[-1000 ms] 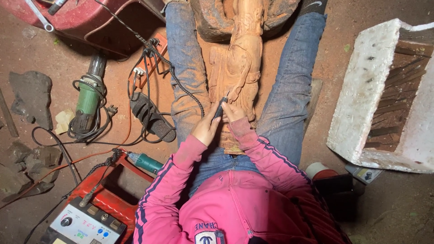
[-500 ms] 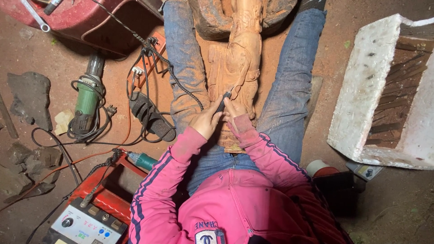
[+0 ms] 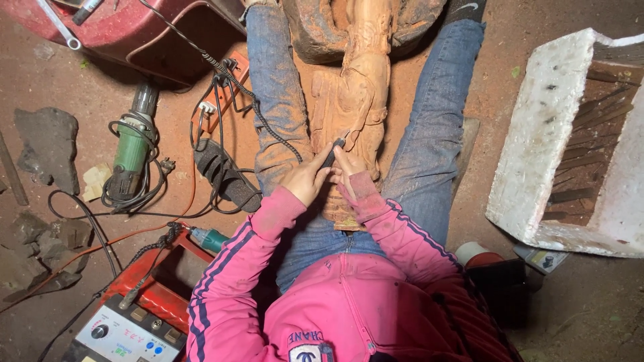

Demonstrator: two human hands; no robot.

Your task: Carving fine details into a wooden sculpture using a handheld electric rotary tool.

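Item: wooden carving (image 3: 355,94), pale orange, a standing figure laid lengthwise between the seated person's outstretched legs in blue jeans (image 3: 436,134), its base toward the lap. Working tool: slim dark handpiece (image 3: 333,153), tip set against the figure's lower drapery; a black cord runs from it over the left thigh. Left hand (image 3: 305,179) closed around the handpiece, fingers pinching near the tip. Right hand (image 3: 349,164) pressed alongside, fingertips bracing tool and wood; whether it grips the tool itself cannot be told. Change from a second ago: hands and tip sit at nearly the same spot, shifted only slightly, which suggests fine detail work on one small area. Surroundings: green angle grinder (image 3: 134,144) with coiled cable on the dirt floor to the left; black power strip (image 3: 225,175); red machine with dial panel (image 3: 131,322) at lower left; white foam box (image 3: 570,141) holding chisels to the right.
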